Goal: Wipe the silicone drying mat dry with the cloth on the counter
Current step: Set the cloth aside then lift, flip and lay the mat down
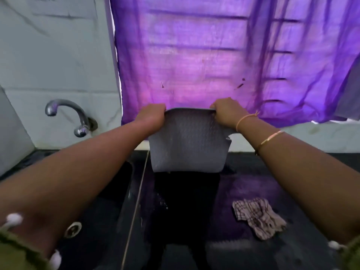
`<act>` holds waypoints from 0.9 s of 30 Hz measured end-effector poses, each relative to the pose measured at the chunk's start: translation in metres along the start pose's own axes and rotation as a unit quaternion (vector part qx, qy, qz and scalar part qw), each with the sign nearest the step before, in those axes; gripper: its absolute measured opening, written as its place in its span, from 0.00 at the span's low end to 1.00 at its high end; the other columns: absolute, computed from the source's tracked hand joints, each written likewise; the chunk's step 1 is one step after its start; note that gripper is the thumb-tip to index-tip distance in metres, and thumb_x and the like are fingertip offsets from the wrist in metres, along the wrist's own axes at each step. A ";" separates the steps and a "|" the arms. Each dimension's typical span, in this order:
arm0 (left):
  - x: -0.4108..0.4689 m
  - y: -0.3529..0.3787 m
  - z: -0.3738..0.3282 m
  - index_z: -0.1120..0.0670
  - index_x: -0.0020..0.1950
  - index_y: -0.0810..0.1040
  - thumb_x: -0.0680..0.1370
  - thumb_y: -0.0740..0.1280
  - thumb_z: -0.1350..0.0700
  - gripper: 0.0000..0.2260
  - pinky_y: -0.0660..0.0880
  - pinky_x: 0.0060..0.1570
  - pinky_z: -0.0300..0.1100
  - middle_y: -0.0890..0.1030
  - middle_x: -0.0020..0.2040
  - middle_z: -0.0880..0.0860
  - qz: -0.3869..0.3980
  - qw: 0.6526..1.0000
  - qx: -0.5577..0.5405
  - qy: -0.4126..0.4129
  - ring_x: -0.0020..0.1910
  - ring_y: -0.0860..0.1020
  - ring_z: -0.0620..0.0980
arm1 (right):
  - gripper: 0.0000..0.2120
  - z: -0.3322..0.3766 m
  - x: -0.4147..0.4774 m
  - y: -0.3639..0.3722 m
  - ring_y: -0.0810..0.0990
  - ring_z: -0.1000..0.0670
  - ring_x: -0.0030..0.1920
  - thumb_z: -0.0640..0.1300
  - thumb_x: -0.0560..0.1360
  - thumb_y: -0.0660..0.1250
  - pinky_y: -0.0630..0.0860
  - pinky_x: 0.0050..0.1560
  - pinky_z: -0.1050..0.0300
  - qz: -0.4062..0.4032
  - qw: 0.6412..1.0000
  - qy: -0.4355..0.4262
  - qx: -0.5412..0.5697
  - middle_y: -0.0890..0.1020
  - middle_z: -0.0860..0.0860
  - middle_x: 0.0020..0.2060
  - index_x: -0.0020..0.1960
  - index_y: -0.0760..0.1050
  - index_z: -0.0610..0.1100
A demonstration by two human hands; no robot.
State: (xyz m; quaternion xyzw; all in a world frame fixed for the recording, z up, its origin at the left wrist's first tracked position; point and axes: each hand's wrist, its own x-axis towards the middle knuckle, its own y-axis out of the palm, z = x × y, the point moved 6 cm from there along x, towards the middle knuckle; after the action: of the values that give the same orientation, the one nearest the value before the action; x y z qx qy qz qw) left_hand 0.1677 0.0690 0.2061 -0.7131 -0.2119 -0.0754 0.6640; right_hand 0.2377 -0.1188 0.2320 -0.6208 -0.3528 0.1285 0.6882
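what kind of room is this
Most likely a home kitchen: a wall tap over a dark sink, a black counter, and a curtained window behind.

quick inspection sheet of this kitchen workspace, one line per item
surface: dark counter, wet patches near the middle
job's things: grey silicone drying mat held up by its top corners, hanging above the counter; checked cloth lying crumpled on the counter at right, untouched
clutter: nothing seen
grippers: left hand and right hand each gripping a top corner of the mat
cables: nothing seen
surroundings: dark sink at left with drain, tap on the tiled wall, purple curtain behind
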 end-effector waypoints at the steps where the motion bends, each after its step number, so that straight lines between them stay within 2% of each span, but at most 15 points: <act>1: 0.011 -0.011 0.001 0.60 0.55 0.73 0.77 0.58 0.63 0.09 0.64 0.42 0.46 0.77 0.56 0.65 -0.013 1.000 0.009 -0.001 0.55 0.75 0.64 | 0.12 -0.003 0.011 -0.012 0.76 0.37 0.55 0.34 0.72 0.61 0.70 0.49 0.52 -0.012 1.000 0.002 0.002 0.79 0.36 0.54 0.53 0.78 0.39; 7: 0.057 -0.065 0.004 0.61 0.55 0.75 0.74 0.58 0.67 0.11 0.69 0.44 0.48 0.78 0.53 0.66 -0.083 0.995 0.049 0.007 0.52 0.76 0.64 | 0.13 -0.008 0.058 -0.064 0.77 0.36 0.54 0.32 0.72 0.59 0.72 0.49 0.51 -0.074 0.997 0.016 0.000 0.80 0.35 0.52 0.52 0.79 0.37; 12: 0.070 -0.089 0.003 0.62 0.58 0.71 0.75 0.57 0.67 0.13 0.70 0.45 0.53 0.77 0.53 0.68 -0.143 0.988 0.062 -0.004 0.52 0.75 0.67 | 0.14 -0.013 0.074 -0.080 0.77 0.35 0.54 0.33 0.71 0.58 0.72 0.49 0.50 -0.139 0.990 0.032 0.004 0.79 0.35 0.53 0.53 0.77 0.37; 16: 0.075 -0.081 -0.001 0.65 0.58 0.73 0.76 0.57 0.67 0.12 0.70 0.50 0.54 0.76 0.56 0.68 -0.088 0.992 0.093 -0.012 0.56 0.74 0.67 | 0.15 -0.011 0.076 -0.065 0.77 0.36 0.54 0.32 0.72 0.59 0.72 0.49 0.51 -0.107 0.994 0.037 0.007 0.79 0.35 0.53 0.56 0.76 0.36; 20: 0.068 -0.081 0.001 0.64 0.61 0.67 0.77 0.56 0.66 0.12 0.68 0.42 0.53 0.76 0.52 0.68 -0.135 0.986 0.092 0.013 0.51 0.75 0.67 | 0.13 -0.017 0.067 -0.064 0.77 0.35 0.51 0.34 0.71 0.59 0.67 0.42 0.52 -0.150 0.988 0.031 -0.016 0.79 0.37 0.50 0.53 0.77 0.40; 24: 0.070 -0.068 0.002 0.62 0.61 0.71 0.78 0.56 0.65 0.12 0.70 0.48 0.52 0.75 0.57 0.66 -0.058 0.991 0.111 -0.041 0.56 0.74 0.66 | 0.14 -0.014 0.071 -0.052 0.77 0.36 0.54 0.34 0.72 0.59 0.69 0.45 0.52 -0.085 0.995 0.052 -0.002 0.78 0.37 0.53 0.56 0.76 0.39; 25: 0.071 -0.070 0.001 0.62 0.60 0.71 0.78 0.56 0.65 0.12 0.70 0.46 0.52 0.76 0.57 0.66 -0.071 0.991 0.101 -0.043 0.56 0.75 0.66 | 0.14 -0.014 0.071 -0.055 0.77 0.36 0.54 0.34 0.72 0.59 0.69 0.45 0.52 -0.099 0.993 0.058 0.010 0.78 0.37 0.53 0.55 0.76 0.39; 27: 0.067 -0.082 -0.002 0.61 0.58 0.71 0.77 0.56 0.65 0.11 0.66 0.39 0.50 0.77 0.53 0.65 -0.153 0.983 0.100 -0.007 0.51 0.76 0.66 | 0.13 -0.017 0.067 -0.067 0.77 0.35 0.53 0.35 0.70 0.59 0.69 0.44 0.52 -0.164 0.984 0.063 0.025 0.79 0.38 0.51 0.52 0.77 0.41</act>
State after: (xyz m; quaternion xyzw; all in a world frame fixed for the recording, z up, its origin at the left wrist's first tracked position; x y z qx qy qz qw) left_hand 0.1959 0.0829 0.3071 -0.6032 -0.3296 -0.1493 0.7108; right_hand 0.2795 -0.1042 0.3170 -0.5442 -0.4018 -0.0167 0.7363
